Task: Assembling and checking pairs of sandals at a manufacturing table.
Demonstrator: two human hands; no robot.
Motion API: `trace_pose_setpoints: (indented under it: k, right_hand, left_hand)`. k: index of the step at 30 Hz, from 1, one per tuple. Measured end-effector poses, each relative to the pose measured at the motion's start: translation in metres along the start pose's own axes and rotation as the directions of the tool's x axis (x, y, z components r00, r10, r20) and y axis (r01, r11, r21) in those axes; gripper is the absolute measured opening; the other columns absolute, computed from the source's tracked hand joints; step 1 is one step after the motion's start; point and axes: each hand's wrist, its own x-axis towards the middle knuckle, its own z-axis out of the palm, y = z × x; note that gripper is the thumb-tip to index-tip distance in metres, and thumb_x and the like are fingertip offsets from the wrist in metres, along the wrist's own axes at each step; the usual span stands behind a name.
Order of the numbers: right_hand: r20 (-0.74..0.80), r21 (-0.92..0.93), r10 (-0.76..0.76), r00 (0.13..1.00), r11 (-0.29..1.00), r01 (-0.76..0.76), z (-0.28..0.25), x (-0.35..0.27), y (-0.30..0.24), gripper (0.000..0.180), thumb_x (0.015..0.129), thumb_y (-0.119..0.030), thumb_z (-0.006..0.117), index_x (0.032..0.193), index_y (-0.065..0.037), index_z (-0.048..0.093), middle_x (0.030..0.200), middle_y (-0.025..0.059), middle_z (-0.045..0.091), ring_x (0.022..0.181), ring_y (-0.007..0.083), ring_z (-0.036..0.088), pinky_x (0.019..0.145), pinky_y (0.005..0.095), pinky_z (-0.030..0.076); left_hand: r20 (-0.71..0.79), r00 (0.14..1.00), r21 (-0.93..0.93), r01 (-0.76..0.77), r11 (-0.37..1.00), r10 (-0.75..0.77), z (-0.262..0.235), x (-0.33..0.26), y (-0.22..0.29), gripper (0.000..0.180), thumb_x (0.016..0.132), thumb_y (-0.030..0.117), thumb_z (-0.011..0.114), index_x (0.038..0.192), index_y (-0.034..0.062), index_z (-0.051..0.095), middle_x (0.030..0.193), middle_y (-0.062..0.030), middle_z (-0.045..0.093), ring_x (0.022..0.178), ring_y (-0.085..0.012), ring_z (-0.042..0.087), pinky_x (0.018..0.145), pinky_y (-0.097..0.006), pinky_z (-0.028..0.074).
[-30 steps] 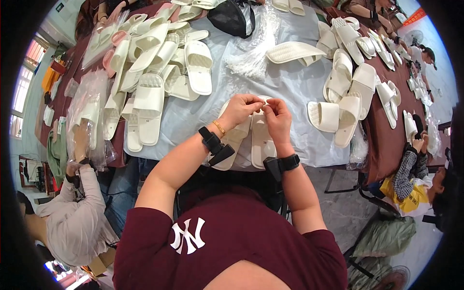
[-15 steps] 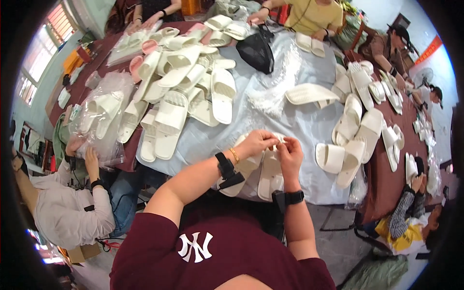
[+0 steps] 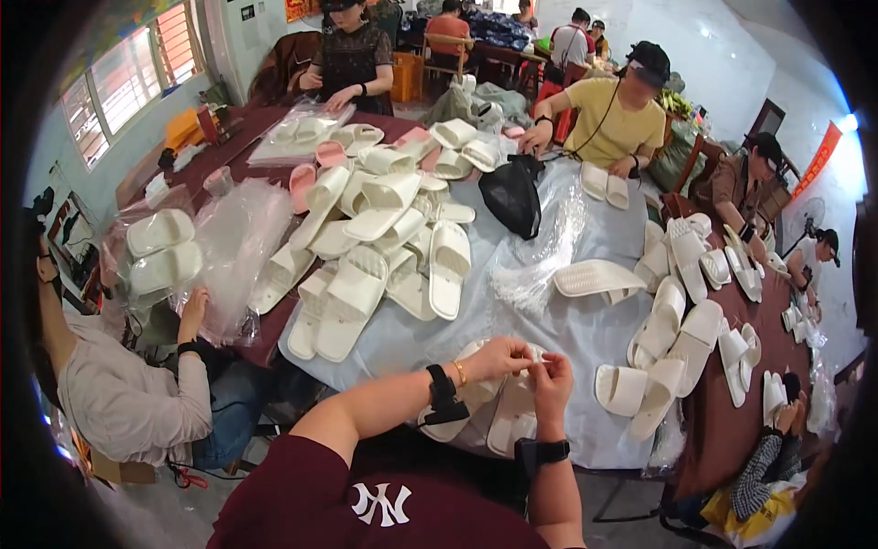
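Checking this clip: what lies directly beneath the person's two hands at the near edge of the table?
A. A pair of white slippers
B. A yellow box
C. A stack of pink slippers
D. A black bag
A. The left hand and right hand meet, pinching something small and white, right above a pair of white slippers at the table's near edge.
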Motion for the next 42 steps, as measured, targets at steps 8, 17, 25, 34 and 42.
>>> trace_pose_setpoints:
  k: [8,17,25,34,42]
  right_hand:
    - [0.052,0.099,0.060,0.997,0.993,-0.065,-0.004,0.000,0.000,0.021,0.085,0.000,0.056,0.106,0.001,0.053,0.079,0.0057,0.064,0.065,0.0079,0.058,0.058,0.0197,0.044]
    - [0.107,0.156,0.019,0.994,0.987,-0.036,0.005,0.003,0.001,0.027,0.082,0.002,0.061,0.108,0.001,0.053,0.081,0.0036,0.062,0.069,0.0066,0.056,0.059,0.0202,0.044]
    - [0.182,-0.035,-0.079,0.980,0.996,0.087,-0.001,0.003,0.009,0.029,0.082,0.005,0.055,0.110,-0.003,0.051,0.081,0.0015,0.057,0.070,0.0075,0.053,0.059,0.0211,0.044]
    - [0.193,-0.213,-0.159,0.968,0.956,0.200,-0.008,0.005,0.017,0.018,0.082,0.004,0.050,0.099,-0.002,0.049,0.079,0.0014,0.051,0.068,0.0108,0.050,0.063,0.0242,0.044]
    - [-0.012,-0.249,-0.110,0.994,0.963,0.104,-0.017,-0.004,0.008,0.039,0.082,0.001,0.047,0.121,0.002,0.048,0.108,0.0112,0.053,0.095,0.0181,0.053,0.082,0.0286,0.044]
  left_hand:
    - [-0.079,0.987,0.251,-0.118,0.961,0.142,0.009,-0.005,-0.002,0.014,0.084,0.015,0.064,0.087,0.0020,0.063,0.072,-0.0016,0.062,0.070,-0.0100,0.057,0.065,-0.024,0.046]
    - [-0.111,0.897,0.527,-0.312,0.791,0.428,0.002,-0.008,0.001,0.014,0.077,0.015,0.067,0.084,0.0034,0.061,0.104,-0.0117,0.055,0.096,-0.0259,0.056,0.081,-0.033,0.046]
    - [-0.054,0.835,0.638,-0.393,0.662,0.548,0.015,-0.003,-0.004,0.013,0.068,0.014,0.065,0.075,0.0050,0.059,0.101,-0.0134,0.058,0.096,-0.0330,0.055,0.086,-0.041,0.043]
    - [-0.146,0.830,0.699,-0.299,0.650,0.539,0.020,-0.014,0.006,0.013,0.070,0.012,0.063,0.075,0.0022,0.056,0.102,-0.0130,0.058,0.096,-0.0330,0.054,0.084,-0.040,0.043]
    - [-0.188,0.580,0.858,-0.296,0.421,0.792,0.016,-0.050,0.041,0.022,0.079,0.022,0.064,0.086,0.0023,0.056,0.093,-0.0145,0.060,0.088,-0.0320,0.058,0.076,-0.040,0.046]
